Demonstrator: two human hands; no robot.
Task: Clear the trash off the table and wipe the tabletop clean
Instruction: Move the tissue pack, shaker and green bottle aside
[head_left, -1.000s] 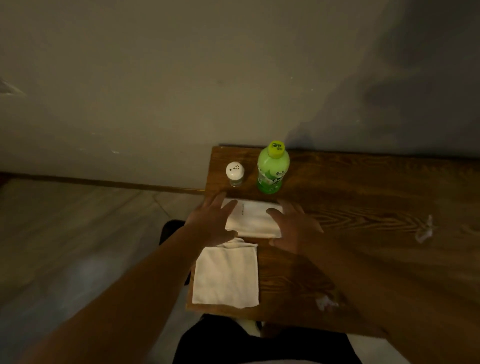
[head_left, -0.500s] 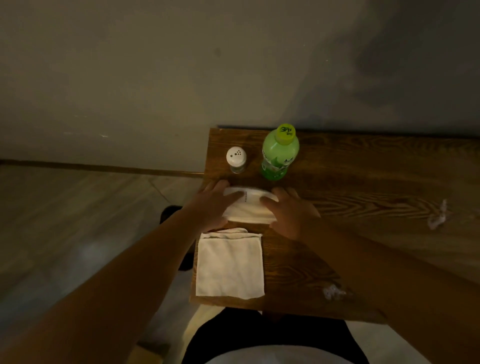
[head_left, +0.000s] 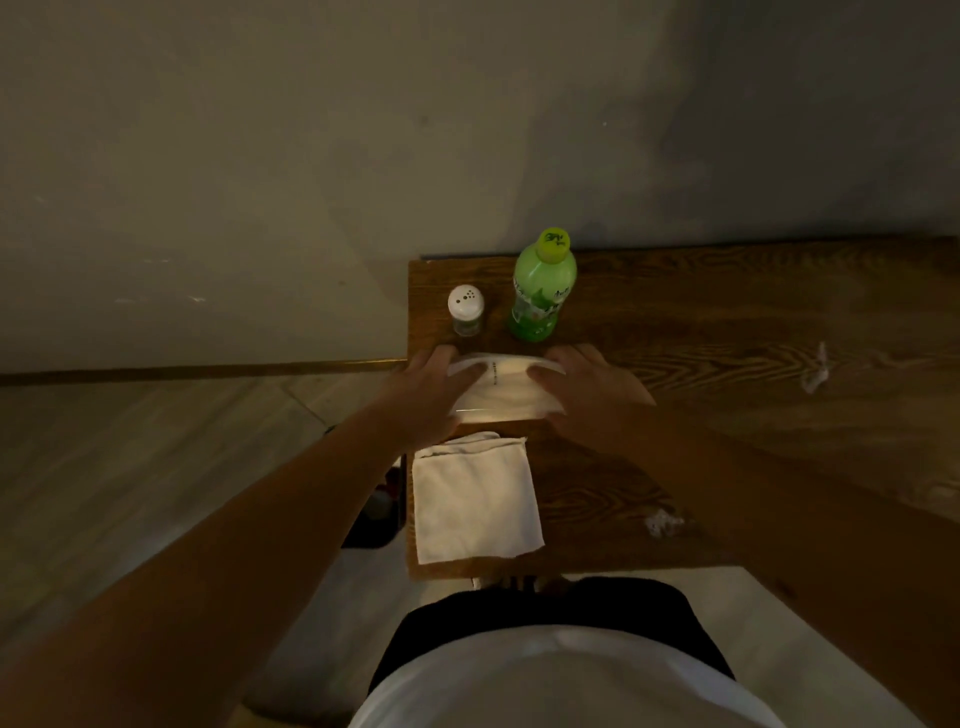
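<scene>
A dark grained wooden table (head_left: 727, 322) stands against a grey wall, a folded white cloth (head_left: 475, 501) at its 7 o'clock edge. At 11 o'clock the left hand (head_left: 434, 387) and right hand (head_left: 584, 387) grip the ends of a white plastic packet (head_left: 498, 387); beyond stand a green plastic bottle (head_left: 543, 288) and a white-capped shaker (head_left: 466, 310), with crumpled paper scraps at 3 o'clock (head_left: 816, 368) and 5 o'clock (head_left: 662, 522)

The table (head_left: 727, 322) runs off the right edge; print on the white packet (head_left: 498, 389) is unreadably small.
</scene>
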